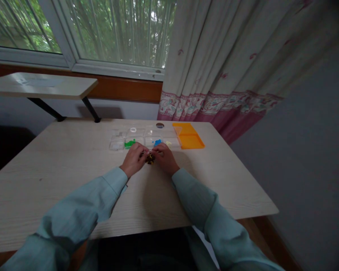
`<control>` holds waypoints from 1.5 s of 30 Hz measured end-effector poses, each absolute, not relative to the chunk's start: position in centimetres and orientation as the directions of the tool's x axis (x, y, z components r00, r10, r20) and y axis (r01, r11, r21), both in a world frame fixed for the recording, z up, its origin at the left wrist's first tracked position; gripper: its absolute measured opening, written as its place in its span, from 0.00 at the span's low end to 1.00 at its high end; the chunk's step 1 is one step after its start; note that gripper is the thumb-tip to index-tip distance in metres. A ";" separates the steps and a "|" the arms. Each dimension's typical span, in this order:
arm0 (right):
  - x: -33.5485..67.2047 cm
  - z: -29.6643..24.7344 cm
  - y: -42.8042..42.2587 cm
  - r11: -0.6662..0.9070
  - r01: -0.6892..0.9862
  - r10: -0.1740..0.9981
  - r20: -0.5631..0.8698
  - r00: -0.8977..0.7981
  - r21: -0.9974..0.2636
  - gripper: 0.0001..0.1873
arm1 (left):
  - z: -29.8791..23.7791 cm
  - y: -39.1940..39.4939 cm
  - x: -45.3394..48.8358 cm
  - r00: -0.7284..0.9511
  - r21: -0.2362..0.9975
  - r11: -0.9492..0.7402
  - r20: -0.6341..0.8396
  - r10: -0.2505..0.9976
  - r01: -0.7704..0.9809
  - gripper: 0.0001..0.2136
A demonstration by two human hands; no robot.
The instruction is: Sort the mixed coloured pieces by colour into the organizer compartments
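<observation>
Over the middle of the table, my left hand [135, 158] and my right hand [165, 157] meet with fingers closed in a pinch. Between their fingertips is a small pale, shiny bit, too small to name. Just below it shows a cluster of small dark brown and yellow pieces [150, 159]; whether the fingers hold it or it lies on the table I cannot tell. Right behind the hands are clear plastic boxes [117, 146]. One compartment has small green pieces [130, 143], another small blue pieces [157, 142], and pale yellow pieces [168, 143] lie to their right.
An orange plastic tray [192, 141] lies right of the clear boxes. Behind them is a round hole [159, 125] in the table [81, 165]. A raised shelf [70, 87] on black legs stands at the back left. A curtain [203, 75] hangs behind the right side.
</observation>
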State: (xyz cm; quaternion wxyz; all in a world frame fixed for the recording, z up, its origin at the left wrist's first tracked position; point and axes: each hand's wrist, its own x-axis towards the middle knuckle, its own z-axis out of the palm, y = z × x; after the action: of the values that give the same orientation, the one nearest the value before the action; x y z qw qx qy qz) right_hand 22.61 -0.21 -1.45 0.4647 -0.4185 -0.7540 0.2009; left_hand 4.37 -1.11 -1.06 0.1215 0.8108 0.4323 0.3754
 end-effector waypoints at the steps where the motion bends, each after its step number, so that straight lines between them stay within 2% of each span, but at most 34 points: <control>1: 22.7 -1.2 -0.2 0.573 0.454 0.814 0.538 -0.218 -0.683 0.15 | -1.0 -1.2 4.3 0.345 0.502 -0.598 0.510 0.788 0.624 0.09; 3: 23.4 -0.8 -0.2 0.569 0.496 0.808 0.558 -0.189 -0.656 0.14 | -1.0 -1.2 4.1 0.322 0.470 -0.583 0.524 0.789 0.663 0.09; 6: 25.6 -0.2 0.6 0.512 0.608 0.782 0.622 -0.038 -0.607 0.13 | -0.9 -1.2 3.5 0.253 0.470 -0.535 0.537 0.805 0.702 0.10; 8: 27.8 -0.1 1.4 0.433 0.683 0.741 0.664 0.103 -0.589 0.14 | -1.0 -1.1 3.0 0.221 0.479 -0.516 0.545 0.809 0.710 0.09; 12: 32.2 -0.4 2.5 0.210 0.758 0.731 0.614 0.298 -0.618 0.18 | -1.2 -0.5 2.2 0.212 0.462 -0.517 0.563 0.799 0.721 0.09; 17: 34.1 -0.8 2.4 -0.098 0.859 0.733 0.548 0.404 -0.502 0.21 | -1.5 -0.1 2.0 0.247 0.423 -0.554 0.589 0.770 0.717 0.09; 22: 34.2 -1.1 2.5 -0.194 0.884 0.732 0.538 0.419 -0.425 0.19 | -1.5 -0.2 1.8 0.244 0.413 -0.557 0.601 0.761 0.720 0.08; 28: 34.5 -1.6 2.8 -0.226 0.870 0.734 0.510 0.448 -0.439 0.18 | -1.7 -0.4 1.7 0.266 0.416 -0.573 0.593 0.760 0.706 0.08; 35: 34.6 -1.7 2.8 -0.187 0.882 0.698 0.574 0.429 -0.432 0.20 | -1.6 -0.6 1.4 0.284 0.423 -0.582 0.582 0.762 0.695 0.07; 40: 32.3 -1.4 2.4 -0.003 0.913 0.713 0.640 0.288 -0.407 0.17 | -1.6 -0.9 0.9 0.359 0.435 -0.609 0.530 0.768 0.663 0.10; 45: 27.8 -1.1 0.7 0.286 0.898 0.752 0.659 0.004 -0.333 0.13 | -1.5 -1.1 0.9 0.460 0.417 -0.660 0.486 0.743 0.625 0.09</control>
State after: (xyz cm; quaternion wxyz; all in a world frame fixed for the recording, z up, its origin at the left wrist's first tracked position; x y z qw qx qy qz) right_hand 27.81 0.71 -1.09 0.3924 -0.5901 -0.6994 -0.0931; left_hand 0.94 -1.08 -1.48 0.0896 0.8498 0.4024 0.3283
